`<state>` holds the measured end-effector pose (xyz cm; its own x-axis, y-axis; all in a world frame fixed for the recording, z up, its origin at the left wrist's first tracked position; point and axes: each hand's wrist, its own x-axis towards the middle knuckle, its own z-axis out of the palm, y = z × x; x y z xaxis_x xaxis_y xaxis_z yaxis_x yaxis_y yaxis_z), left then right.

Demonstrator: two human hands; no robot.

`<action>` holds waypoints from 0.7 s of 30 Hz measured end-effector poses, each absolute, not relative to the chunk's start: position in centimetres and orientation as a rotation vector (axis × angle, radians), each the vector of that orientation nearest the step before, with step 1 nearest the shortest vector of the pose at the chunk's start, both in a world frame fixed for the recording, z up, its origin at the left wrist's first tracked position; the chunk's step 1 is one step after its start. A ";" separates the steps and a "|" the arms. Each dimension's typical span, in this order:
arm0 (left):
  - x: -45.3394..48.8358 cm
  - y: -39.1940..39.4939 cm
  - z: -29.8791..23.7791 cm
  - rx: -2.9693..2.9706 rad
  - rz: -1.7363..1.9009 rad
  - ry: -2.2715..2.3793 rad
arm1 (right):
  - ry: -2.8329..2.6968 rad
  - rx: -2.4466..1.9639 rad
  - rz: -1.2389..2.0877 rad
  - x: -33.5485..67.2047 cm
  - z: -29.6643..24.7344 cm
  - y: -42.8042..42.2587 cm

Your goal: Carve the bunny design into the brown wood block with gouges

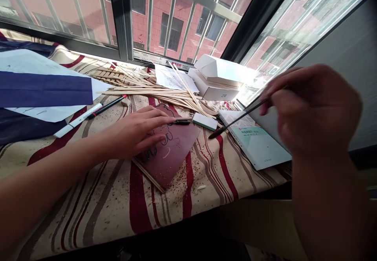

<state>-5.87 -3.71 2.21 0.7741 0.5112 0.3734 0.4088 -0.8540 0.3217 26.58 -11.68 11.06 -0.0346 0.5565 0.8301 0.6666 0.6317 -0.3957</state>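
My left hand (144, 131) rests flat with its fingers stretched over a reddish-brown board (176, 155), which carries dark curling lines and a pale curved mark. Just past those fingertips lies a dark slim pen-like tool (182, 122), partly covered by the hand. Raised at the right, my right hand (318, 111) pinches a thin dark paintbrush (241, 114). Its dark tip points down to the left, past the board's right side, near a white-and-green eraser-like block (205, 121). Crumbs and shavings lie on and around the board.
Thin wooden strips (141, 90) are heaped by the window, beside a white box (218, 82) and a drawn-on paper (173, 76). A book (260, 143) lies right; markers (78, 120) and papers (41, 66) lie left. A striped cloth (112, 210) covers the table.
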 end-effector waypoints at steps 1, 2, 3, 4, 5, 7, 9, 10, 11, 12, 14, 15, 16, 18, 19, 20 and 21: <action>-5.6 -4.1 2.5 2.701 0.710 0.724 | -1.760 -1.019 0.086 25.1 10.3 -12.0; -5.4 -4.3 2.8 2.644 0.732 0.724 | -1.851 -1.051 0.316 23.7 9.5 -12.2; -5.3 -4.6 3.1 2.573 0.735 0.722 | -1.915 -1.011 0.464 22.2 8.6 -12.2; -5.1 -4.8 3.3 2.490 0.711 0.718 | -1.942 -0.982 0.544 20.9 7.8 -12.0; -5.0 -5.0 3.6 2.396 0.656 0.705 | -1.893 -0.967 0.565 19.8 7.3 -11.7; -4.7 -5.3 3.8 2.222 0.501 0.670 | -1.830 -0.987 0.619 18.1 6.9 -11.0; -4.4 -5.6 3.7 2.109 0.410 0.632 | -1.830 -0.995 0.633 17.1 7.2 -10.3; -4.2 -5.7 3.6 2.075 0.412 0.623 | -1.851 -0.984 0.636 16.8 7.4 -10.0; -4.0 -5.8 3.5 2.049 0.441 0.628 | -1.874 -0.963 0.647 16.7 7.3 -9.8; -3.8 -5.9 3.3 2.018 0.477 0.637 | -1.900 -0.944 0.670 16.6 7.1 -9.7; -3.5 -6.1 3.1 1.912 0.567 0.645 | -1.964 -0.933 0.771 16.8 6.1 -9.6; -3.4 -6.2 3.1 1.858 0.615 0.646 | -2.007 -0.936 0.828 17.0 5.4 -9.6; -3.3 -6.3 3.1 1.817 0.654 0.643 | -2.052 -0.944 0.873 17.2 4.8 -9.8; -3.2 -6.5 3.3 1.796 0.717 0.627 | -2.111 -0.948 0.873 17.7 3.8 -10.2; -3.3 -6.5 3.5 1.815 0.738 0.618 | -2.110 -0.958 0.839 18.0 3.6 -10.6; -3.4 -6.5 3.7 1.843 0.732 0.607 | -2.089 -0.979 0.789 18.3 3.6 -10.9; -3.7 -6.4 4.0 1.869 0.711 0.596 | -2.056 -1.017 0.736 18.7 3.8 -11.3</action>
<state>-3.66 -6.35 3.97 0.7050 0.6783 0.2072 0.0855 -0.3713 0.9246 18.68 -11.29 3.83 -0.4325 0.8326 0.3460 0.4237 0.5264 -0.7372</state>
